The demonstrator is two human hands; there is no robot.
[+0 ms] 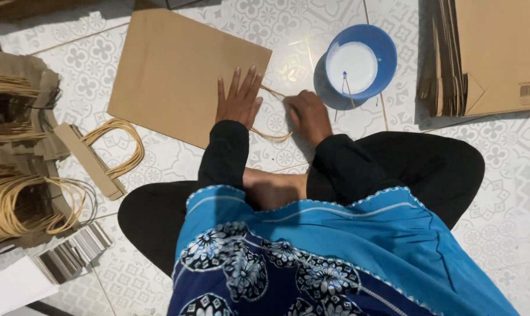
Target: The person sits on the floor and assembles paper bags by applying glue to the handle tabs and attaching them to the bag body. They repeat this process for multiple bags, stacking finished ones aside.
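Left hand (238,99) flat on brown paper bag (177,70); right hand (307,114) pinching cord handle (272,136).

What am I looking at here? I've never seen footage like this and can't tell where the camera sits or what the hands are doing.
The camera is worn on a person's head and looks down, so you see their own arms, lap and crossed legs as they sit on a patterned tiled floor. There is no machine, just two bare hands.

The left hand lies flat, fingers spread, on the edge of a flat brown paper bag. The right hand is closed beside it, apparently pinching a tan cord handle that loops between the hands.

Beyond them sits a blue bowl of white liquid, possibly glue. At the left lie piles of cord handles on paper strips; at the upper right, a stack of folded brown bags.
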